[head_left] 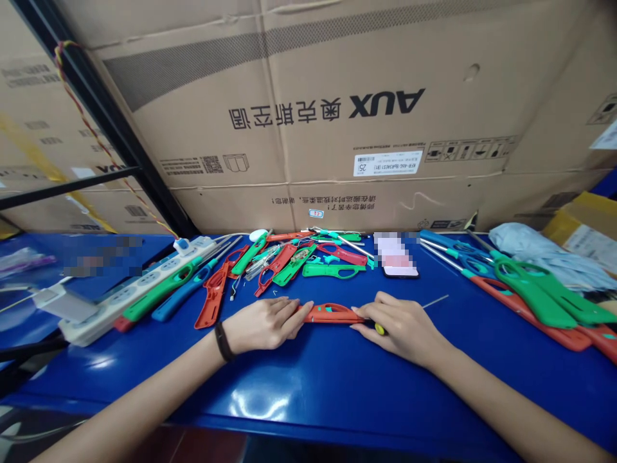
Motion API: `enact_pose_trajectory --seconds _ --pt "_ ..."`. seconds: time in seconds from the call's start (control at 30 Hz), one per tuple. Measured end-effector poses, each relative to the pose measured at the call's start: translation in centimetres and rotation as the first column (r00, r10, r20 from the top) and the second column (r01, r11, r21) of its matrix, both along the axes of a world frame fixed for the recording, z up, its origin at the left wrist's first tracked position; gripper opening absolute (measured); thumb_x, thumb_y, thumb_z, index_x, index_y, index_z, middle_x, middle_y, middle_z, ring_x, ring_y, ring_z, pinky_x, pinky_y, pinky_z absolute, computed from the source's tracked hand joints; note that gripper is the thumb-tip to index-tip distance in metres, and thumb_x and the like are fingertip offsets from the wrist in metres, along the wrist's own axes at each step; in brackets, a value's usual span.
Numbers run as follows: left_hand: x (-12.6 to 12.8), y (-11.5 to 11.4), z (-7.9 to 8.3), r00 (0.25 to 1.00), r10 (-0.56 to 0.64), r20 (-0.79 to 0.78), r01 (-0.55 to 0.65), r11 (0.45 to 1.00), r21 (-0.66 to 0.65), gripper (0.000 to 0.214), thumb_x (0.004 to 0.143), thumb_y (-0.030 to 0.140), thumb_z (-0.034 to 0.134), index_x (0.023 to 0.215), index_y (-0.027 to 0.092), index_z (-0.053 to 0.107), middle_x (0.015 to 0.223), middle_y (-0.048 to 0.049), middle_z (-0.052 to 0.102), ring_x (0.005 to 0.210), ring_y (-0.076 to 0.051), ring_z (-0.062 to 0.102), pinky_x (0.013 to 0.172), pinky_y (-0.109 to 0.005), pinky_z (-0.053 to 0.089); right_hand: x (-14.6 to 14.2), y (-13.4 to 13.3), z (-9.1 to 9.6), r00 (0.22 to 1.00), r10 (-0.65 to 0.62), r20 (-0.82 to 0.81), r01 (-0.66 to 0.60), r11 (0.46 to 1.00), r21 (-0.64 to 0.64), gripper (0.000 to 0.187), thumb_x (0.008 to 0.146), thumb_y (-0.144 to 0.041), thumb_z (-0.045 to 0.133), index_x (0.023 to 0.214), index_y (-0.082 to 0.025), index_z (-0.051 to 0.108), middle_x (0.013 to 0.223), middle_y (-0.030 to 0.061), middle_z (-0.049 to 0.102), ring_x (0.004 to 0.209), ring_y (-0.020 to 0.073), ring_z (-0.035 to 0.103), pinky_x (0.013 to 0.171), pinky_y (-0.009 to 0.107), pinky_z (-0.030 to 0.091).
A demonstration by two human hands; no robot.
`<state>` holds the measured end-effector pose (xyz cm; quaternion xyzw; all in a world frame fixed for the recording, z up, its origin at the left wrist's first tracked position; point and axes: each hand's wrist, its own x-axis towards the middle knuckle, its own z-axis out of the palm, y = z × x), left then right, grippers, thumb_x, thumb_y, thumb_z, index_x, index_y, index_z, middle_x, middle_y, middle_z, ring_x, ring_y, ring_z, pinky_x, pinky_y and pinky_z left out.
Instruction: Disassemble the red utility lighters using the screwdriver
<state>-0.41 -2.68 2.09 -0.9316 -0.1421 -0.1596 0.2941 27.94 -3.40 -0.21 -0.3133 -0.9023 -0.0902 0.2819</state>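
A red plastic lighter handle shell (332, 314) lies flat on the blue table (308, 379) between my two hands. My left hand (264, 323), with a black band at the wrist, rests flat on the table, its fingertips pressed on the shell's left end. My right hand (402, 326) is curled at the shell's right end and grips a small tool with a yellow tip (380, 330). A thin metal rod (436, 301) sticks out past that hand.
Several red, green and blue lighter parts (289, 260) lie heaped behind. Assembled long lighters (540, 292) sit at the right beside a grey cloth (535, 247). A phone (398, 260), a white power strip (130, 292) and large cardboard boxes (337, 109) stand at the back.
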Motion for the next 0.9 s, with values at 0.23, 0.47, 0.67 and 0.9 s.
enact_pose_trajectory --seconds 0.23,0.47,0.67,0.9 --pt "1.6 -0.3 -0.1 0.98 0.115 0.165 -0.083 0.978 -0.191 0.023 0.094 0.026 0.046 0.101 0.01 0.06 0.083 -0.0053 0.071 0.07 -0.016 0.069 0.065 -0.027 0.059 0.1 0.1 0.2 0.999 -0.03 0.038 0.027 0.997 0.076 0.026 0.09 -0.031 0.053 0.109 -0.017 0.065 0.078 0.0011 0.071 0.071 0.0144 0.057 0.055 0.025 0.043" --pt "2.1 -0.2 -0.6 0.967 0.113 0.23 -0.055 0.969 -0.243 0.022 0.093 0.023 0.047 0.099 0.009 0.062 0.081 -0.0057 0.072 0.07 -0.015 0.069 0.065 -0.025 0.058 0.3 0.3 0.9 0.998 -0.02 0.067 0.013 0.993 0.114 0.022 0.091 -0.025 0.051 0.102 -0.014 0.067 0.082 0.0029 0.071 0.072 0.0145 0.057 0.057 0.025 0.046" --pt "3.0 -0.2 -0.5 0.96 0.177 0.215 -0.101 0.941 -0.323 0.025 0.093 0.03 0.048 0.1 0.012 0.064 0.083 -0.0051 0.072 0.068 -0.015 0.069 0.061 -0.023 0.057 0.5 0.4 0.9 0.995 -0.039 0.093 0.028 0.993 0.119 0.022 0.091 -0.024 0.051 0.101 -0.014 0.068 0.08 0.0026 0.071 0.071 0.0147 0.057 0.054 0.026 0.045" --pt "6.0 -0.2 -1.3 0.953 0.196 0.229 -0.099 0.921 -0.377 0.028 0.094 0.03 0.045 0.109 0.014 0.062 0.098 -0.0057 0.071 0.081 -0.015 0.069 0.069 -0.025 0.056 1.0 0.4 1.3 0.994 -0.052 0.096 0.046 0.997 0.056 0.029 0.087 -0.036 0.056 0.109 -0.02 0.066 0.079 0.0022 0.071 0.074 0.0158 0.057 0.055 0.024 0.045"
